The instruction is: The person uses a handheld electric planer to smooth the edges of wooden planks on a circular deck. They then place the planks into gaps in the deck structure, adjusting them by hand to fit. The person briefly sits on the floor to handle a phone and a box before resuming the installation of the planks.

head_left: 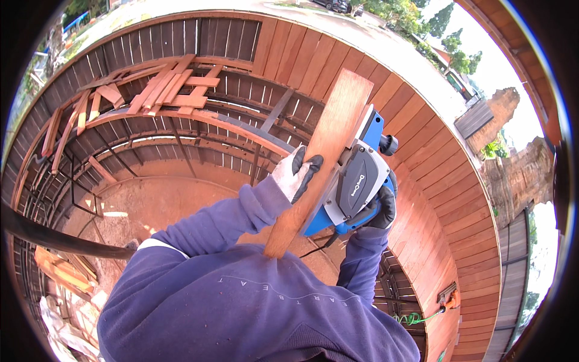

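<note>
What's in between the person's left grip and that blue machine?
In the head view, a long brown wooden board lies between them, with the left grip on one side and the blue machine on the other.

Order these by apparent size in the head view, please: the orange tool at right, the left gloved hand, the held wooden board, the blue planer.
1. Wooden board and blue planer: similar area, so unranked; the board looks longer.
2. Left gloved hand.
3. Orange tool, lying farther away.

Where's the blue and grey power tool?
In the head view, the blue and grey power tool is right of centre, in the gloved right hand, beside the long brown wooden board.
</note>
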`<action>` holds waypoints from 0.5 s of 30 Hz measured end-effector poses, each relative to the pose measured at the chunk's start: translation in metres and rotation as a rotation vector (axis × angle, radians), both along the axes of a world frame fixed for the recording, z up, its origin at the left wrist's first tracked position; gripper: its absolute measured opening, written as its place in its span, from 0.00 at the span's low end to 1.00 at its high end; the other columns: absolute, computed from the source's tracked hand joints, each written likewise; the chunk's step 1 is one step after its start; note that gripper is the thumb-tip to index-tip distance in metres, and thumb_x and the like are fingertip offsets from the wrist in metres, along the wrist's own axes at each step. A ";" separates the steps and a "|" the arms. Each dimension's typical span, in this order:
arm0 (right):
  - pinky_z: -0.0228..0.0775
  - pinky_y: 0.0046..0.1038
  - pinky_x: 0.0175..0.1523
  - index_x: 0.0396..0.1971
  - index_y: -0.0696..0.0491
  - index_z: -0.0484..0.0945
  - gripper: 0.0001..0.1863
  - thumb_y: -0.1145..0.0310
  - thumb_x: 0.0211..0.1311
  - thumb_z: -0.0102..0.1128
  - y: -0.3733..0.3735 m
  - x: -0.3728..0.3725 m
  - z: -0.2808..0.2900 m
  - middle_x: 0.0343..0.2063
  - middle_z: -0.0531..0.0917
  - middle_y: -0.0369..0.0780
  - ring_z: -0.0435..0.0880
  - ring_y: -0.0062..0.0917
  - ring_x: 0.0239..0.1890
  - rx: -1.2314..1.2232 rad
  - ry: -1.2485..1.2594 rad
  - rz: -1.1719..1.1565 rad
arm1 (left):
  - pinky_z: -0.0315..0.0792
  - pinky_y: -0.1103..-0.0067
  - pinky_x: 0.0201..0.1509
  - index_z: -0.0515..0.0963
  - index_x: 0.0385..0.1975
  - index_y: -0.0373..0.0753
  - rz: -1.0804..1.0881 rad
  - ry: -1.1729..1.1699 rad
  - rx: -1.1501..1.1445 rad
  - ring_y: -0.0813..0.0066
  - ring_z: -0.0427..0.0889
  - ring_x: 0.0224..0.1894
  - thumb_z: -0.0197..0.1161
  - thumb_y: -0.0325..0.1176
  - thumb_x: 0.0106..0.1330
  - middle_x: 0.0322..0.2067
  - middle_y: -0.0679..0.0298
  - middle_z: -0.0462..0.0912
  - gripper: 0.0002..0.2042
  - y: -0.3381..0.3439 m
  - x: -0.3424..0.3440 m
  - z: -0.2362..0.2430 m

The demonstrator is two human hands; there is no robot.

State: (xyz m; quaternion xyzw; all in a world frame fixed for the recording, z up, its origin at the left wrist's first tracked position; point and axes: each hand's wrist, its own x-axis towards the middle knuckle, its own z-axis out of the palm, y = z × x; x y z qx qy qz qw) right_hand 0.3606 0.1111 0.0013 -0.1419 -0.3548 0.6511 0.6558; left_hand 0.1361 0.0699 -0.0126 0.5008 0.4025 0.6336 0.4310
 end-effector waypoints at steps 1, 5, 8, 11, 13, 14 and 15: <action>0.79 0.24 0.31 0.63 0.55 0.65 0.27 0.69 0.63 0.53 0.001 0.001 0.004 0.28 0.79 0.42 0.78 0.19 0.23 0.012 0.003 -0.004 | 0.73 0.82 0.41 0.68 0.53 0.28 -0.004 0.017 0.014 0.81 0.79 0.36 0.49 0.29 0.72 0.37 0.60 0.81 0.15 -0.002 0.002 0.004; 0.80 0.25 0.32 0.62 0.54 0.65 0.26 0.68 0.64 0.53 0.013 0.003 0.015 0.31 0.80 0.44 0.77 0.20 0.23 0.063 0.030 0.013 | 0.73 0.81 0.42 0.68 0.55 0.27 -0.029 0.059 -0.009 0.78 0.80 0.39 0.49 0.28 0.71 0.38 0.58 0.82 0.16 -0.002 0.001 -0.005; 0.80 0.26 0.32 0.62 0.55 0.66 0.26 0.68 0.64 0.54 0.023 0.007 0.023 0.33 0.81 0.44 0.77 0.20 0.23 0.097 0.045 0.025 | 0.74 0.81 0.42 0.68 0.55 0.26 -0.018 0.068 -0.040 0.78 0.80 0.39 0.50 0.28 0.71 0.37 0.58 0.82 0.16 -0.006 0.005 0.002; 0.80 0.25 0.32 0.61 0.56 0.67 0.25 0.69 0.64 0.53 0.031 0.010 0.030 0.37 0.81 0.45 0.78 0.20 0.24 0.143 0.046 0.025 | 0.70 0.85 0.40 0.67 0.54 0.28 -0.041 0.035 -0.007 0.82 0.75 0.36 0.49 0.30 0.72 0.36 0.62 0.79 0.15 -0.004 0.010 -0.006; 0.81 0.26 0.33 0.61 0.56 0.67 0.24 0.70 0.64 0.52 0.036 0.013 0.035 0.40 0.81 0.47 0.80 0.21 0.26 0.144 0.028 -0.011 | 0.64 0.91 0.36 0.67 0.53 0.32 -0.073 0.052 -0.004 0.90 0.65 0.31 0.47 0.32 0.75 0.34 0.72 0.71 0.13 -0.003 0.012 -0.006; 0.81 0.26 0.34 0.61 0.56 0.67 0.24 0.70 0.64 0.52 0.038 0.013 0.040 0.42 0.81 0.48 0.81 0.22 0.27 0.128 0.019 -0.043 | 0.65 0.91 0.37 0.66 0.53 0.32 -0.086 0.010 -0.027 0.90 0.65 0.31 0.47 0.32 0.75 0.34 0.72 0.71 0.13 -0.004 0.015 -0.004; 0.82 0.26 0.34 0.61 0.56 0.67 0.24 0.70 0.64 0.51 0.040 0.013 0.044 0.44 0.81 0.48 0.82 0.23 0.28 0.113 0.011 -0.071 | 0.65 0.91 0.37 0.66 0.53 0.32 -0.096 -0.031 -0.050 0.90 0.66 0.31 0.47 0.32 0.75 0.34 0.71 0.71 0.13 -0.008 0.016 0.003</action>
